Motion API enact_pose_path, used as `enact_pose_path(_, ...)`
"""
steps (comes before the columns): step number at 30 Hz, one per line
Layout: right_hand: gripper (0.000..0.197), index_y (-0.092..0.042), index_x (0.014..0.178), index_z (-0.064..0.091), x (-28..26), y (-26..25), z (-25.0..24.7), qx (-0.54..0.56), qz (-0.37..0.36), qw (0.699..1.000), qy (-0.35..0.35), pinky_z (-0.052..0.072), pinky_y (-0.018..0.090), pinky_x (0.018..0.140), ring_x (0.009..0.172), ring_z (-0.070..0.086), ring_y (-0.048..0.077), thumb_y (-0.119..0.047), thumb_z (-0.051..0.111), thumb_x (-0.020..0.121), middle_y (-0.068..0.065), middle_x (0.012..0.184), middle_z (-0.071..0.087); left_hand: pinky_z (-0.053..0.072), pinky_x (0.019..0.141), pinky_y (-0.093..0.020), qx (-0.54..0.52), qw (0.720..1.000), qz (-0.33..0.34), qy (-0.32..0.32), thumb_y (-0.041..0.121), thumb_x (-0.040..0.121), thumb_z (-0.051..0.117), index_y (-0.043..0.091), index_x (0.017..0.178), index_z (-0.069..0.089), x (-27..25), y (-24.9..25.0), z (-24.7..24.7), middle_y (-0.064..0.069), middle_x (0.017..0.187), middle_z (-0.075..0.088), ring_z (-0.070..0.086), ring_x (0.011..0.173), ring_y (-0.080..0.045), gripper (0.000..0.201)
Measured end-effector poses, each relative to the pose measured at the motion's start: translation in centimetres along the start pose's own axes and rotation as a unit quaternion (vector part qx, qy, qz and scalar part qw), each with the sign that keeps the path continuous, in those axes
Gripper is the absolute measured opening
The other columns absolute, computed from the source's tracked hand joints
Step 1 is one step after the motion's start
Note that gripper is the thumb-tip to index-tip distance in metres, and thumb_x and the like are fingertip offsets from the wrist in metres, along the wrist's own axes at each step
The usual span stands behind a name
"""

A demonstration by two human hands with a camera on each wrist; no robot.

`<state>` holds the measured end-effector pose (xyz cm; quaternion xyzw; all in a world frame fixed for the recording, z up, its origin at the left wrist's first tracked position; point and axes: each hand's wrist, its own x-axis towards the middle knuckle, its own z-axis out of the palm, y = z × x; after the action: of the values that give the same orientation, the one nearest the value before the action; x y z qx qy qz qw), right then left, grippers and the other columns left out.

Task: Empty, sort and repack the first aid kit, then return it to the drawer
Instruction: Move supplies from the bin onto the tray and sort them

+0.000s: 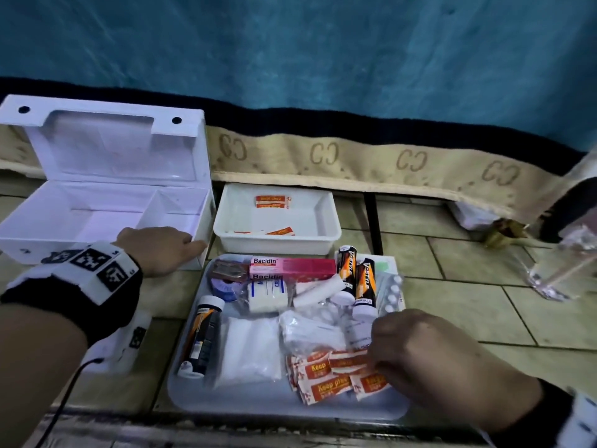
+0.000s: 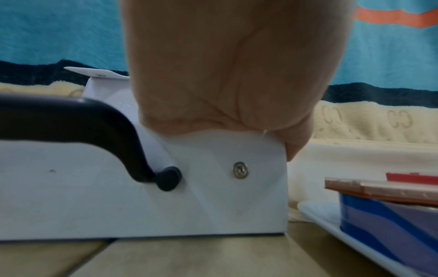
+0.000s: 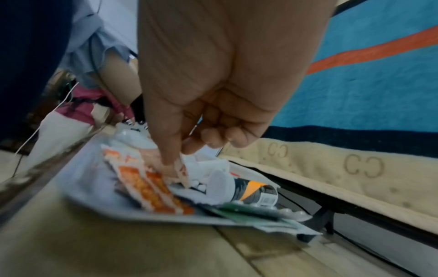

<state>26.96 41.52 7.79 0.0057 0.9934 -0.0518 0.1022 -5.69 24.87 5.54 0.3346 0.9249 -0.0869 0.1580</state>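
Note:
The white first aid box [image 1: 97,218] stands open and empty at the left, lid up. My left hand [image 1: 181,247] grips its front right corner; in the left wrist view the left hand [image 2: 225,84] lies over the box [image 2: 189,202] rim, one fingertip curled down its side. A grey tray [image 1: 200,399] holds the supplies. Over its near right corner my right hand [image 1: 374,363] pinches one of several orange plaster packets [image 1: 326,376]. In the right wrist view the right hand [image 3: 180,155] nips a packet [image 3: 183,174] between thumb and finger above the tray [image 3: 94,196].
A white tub [image 1: 326,218] behind the tray holds a few plaster packets. On the tray lie a pink Bacidin box [image 1: 290,266], orange-black tubes [image 1: 355,279], gauze [image 1: 248,347] and blister packs [image 1: 391,292]. A blanket-draped bed edge [image 1: 355,160] runs behind. A clear plastic item [image 1: 562,270] stands at the right.

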Motion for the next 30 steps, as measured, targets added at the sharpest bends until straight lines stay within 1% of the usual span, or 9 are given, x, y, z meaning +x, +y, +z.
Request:
enact_pose_path(3, 0.009, -0.03, 0.07, 0.061, 0.0, 0.0, 0.0, -0.02, 0.019, 0.998, -0.054, 0.05, 0.022, 0.059, 0.068, 0.058, 0.006, -0.037, 0.054, 0.069, -0.012, 0.07, 0.054, 0.033, 0.086, -0.037, 0.003, 1.0, -0.002, 0.002, 0.054, 0.096, 0.022, 0.019, 0.068, 0.046, 0.2, -0.1, 0.1, 0.002, 0.082, 0.054, 0.054, 0.092, -0.021, 0.051)
enact_pose_path(5, 0.021, -0.03, 0.081, 0.063, 0.4, 0.0, -1.1, -0.009, 0.034, 0.994, -0.1, 0.047, 0.024, 0.067, 0.078, 0.058, 0.007, -0.045, 0.051, 0.074, -0.01, 0.078, 0.056, 0.032, 0.084, -0.037, 0.004, 1.0, -0.002, 0.002, 0.055, 0.096, 0.022, 0.019, 0.067, 0.044, 0.2, -0.1, 0.2, 0.002, 0.079, 0.052, 0.054, 0.091, -0.022, 0.051)
enact_pose_path(9, 0.031, -0.033, 0.1, 0.064, 2.0, 0.4, -4.2, 0.019, 0.044, 0.997, -0.056, 0.046, 0.023, 0.074, 0.086, 0.057, 0.003, -0.056, 0.049, 0.084, -0.017, 0.088, 0.054, 0.029, 0.079, -0.035, 0.002, 1.0, -0.002, 0.004, 0.054, 0.096, 0.022, 0.018, 0.066, 0.043, 0.2, 0.0, 0.1, 0.002, 0.077, 0.053, 0.053, 0.088, -0.021, 0.052)
enact_pose_path(13, 0.023, -0.03, 0.092, 0.067, 5.9, 0.6, -7.8, -0.027, 0.051, 0.998, 0.028, 0.048, 0.026, 0.069, 0.079, 0.057, 0.005, -0.045, 0.05, 0.09, -0.015, 0.085, 0.055, 0.029, 0.08, -0.036, -0.003, 1.0, -0.003, 0.002, 0.055, 0.096, 0.022, 0.019, 0.064, 0.04, 0.1, 0.0, 0.0, 0.003, 0.071, 0.049, 0.052, 0.084, -0.021, 0.051)
enact_pose_path(17, 0.021, -0.029, 0.097, 0.065, 11.8, 1.5, -9.6, -0.119, 0.091, 0.988, 0.044, 0.042, 0.026, 0.064, 0.09, 0.061, 0.018, -0.041, 0.05, 0.088, -0.007, 0.099, 0.063, 0.029, 0.079, -0.035, -0.002, 1.0, -0.001, -0.002, 0.055, 0.096, 0.021, 0.021, 0.064, 0.04, 0.1, 0.0, -0.1, 0.003, 0.072, 0.047, 0.051, 0.085, -0.02, 0.051)
enact_pose_path(21, 0.025, -0.02, 0.109, 0.065, 17.8, 2.6, -9.0, -0.183, 0.116, 0.976, -0.035, 0.049, 0.03, 0.071, 0.097, 0.062, 0.024, -0.034, 0.054, 0.092, 0.001, 0.11, 0.064, 0.028, 0.078, -0.034, 0.008, 1.0, 0.004, -0.001, 0.055, 0.096, 0.021, 0.022, 0.063, 0.039, 0.0, -0.1, -0.1, 0.002, 0.081, 0.051, 0.053, 0.089, -0.021, 0.05)
enact_pose_path(25, 0.029, -0.013, 0.121, 0.061, 21.8, 2.7, -6.8, -0.214, 0.069, 0.965, -0.135, 0.046, 0.03, 0.073, 0.108, 0.059, 0.026, -0.022, 0.051, 0.095, 0.009, 0.122, 0.061, 0.028, 0.078, -0.035, 0.017, 1.0, 0.007, -0.003, 0.054, 0.097, 0.02, 0.023, 0.062, 0.038, 0.2, -0.1, 0.1, 0.001, 0.087, 0.054, 0.055, 0.092, -0.022, 0.05)
enact_pose_path(28, 0.033, -0.013, 0.128, 0.051, 23.2, 2.7, -5.5, -0.215, 0.032, 0.967, -0.134, 0.037, 0.029, 0.075, 0.112, 0.055, 0.026, -0.01, 0.042, 0.097, 0.008, 0.129, 0.054, 0.028, 0.077, -0.035, 0.03, 0.999, 0.008, -0.009, 0.051, 0.098, 0.02, 0.023, 0.067, 0.041, 0.2, -0.1, 0.0, -0.001, 0.092, 0.056, 0.056, 0.094, -0.023, 0.047)
enact_pose_path(30, 0.029, -0.011, 0.123, 0.052, 23.8, 2.6, -5.1, -0.209, 0.026, 0.97, -0.125, 0.034, 0.028, 0.072, 0.105, 0.055, 0.026, -0.008, 0.041, 0.097, 0.007, 0.122, 0.056, 0.027, 0.077, -0.035, 0.033, 0.999, 0.011, -0.011, 0.051, 0.097, 0.02, 0.022, 0.077, 0.049, 0.3, -0.2, 0.0, -0.001, 0.095, 0.056, 0.056, 0.095, -0.023, 0.046)
